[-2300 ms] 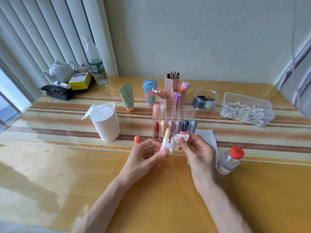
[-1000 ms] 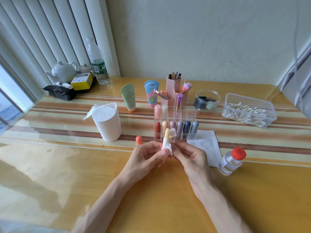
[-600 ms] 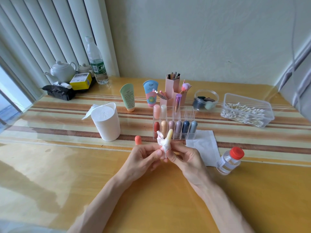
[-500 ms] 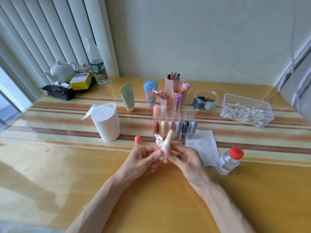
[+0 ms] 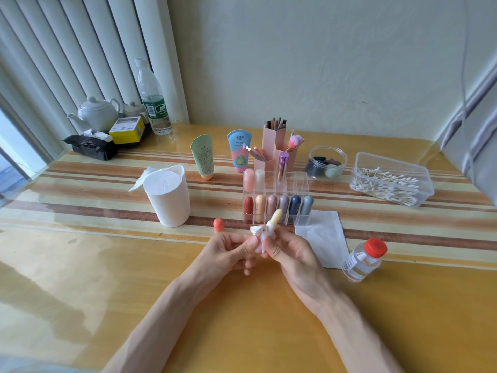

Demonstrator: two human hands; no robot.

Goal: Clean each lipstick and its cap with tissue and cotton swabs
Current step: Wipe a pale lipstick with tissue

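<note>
Gripping yellow lipstick (image 5: 276, 216) in left hand (image 5: 228, 251) — right hand (image 5: 290, 255) pinches tissue (image 5: 259, 234).

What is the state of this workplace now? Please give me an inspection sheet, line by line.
Surface: glossy yellow table, striped toward the back.
Job's things: uncapped lipstick, tilted, with tissue around its lower part; orange cap upright on the table; organizer with more capped lipsticks; swab box; tissue roll; flat sheet; red-capped bottle.
Clutter: green tube, blue tube, brush holder, jar, water bottle, teapot, yellow box, black bag.
Hands: left hand pinches the lipstick; right hand pinches the tissue against it.
Cables: thin line on the right wall, perhaps a cord; cannot tell.
Surroundings: vertical blinds at left, plain wall behind.
</note>
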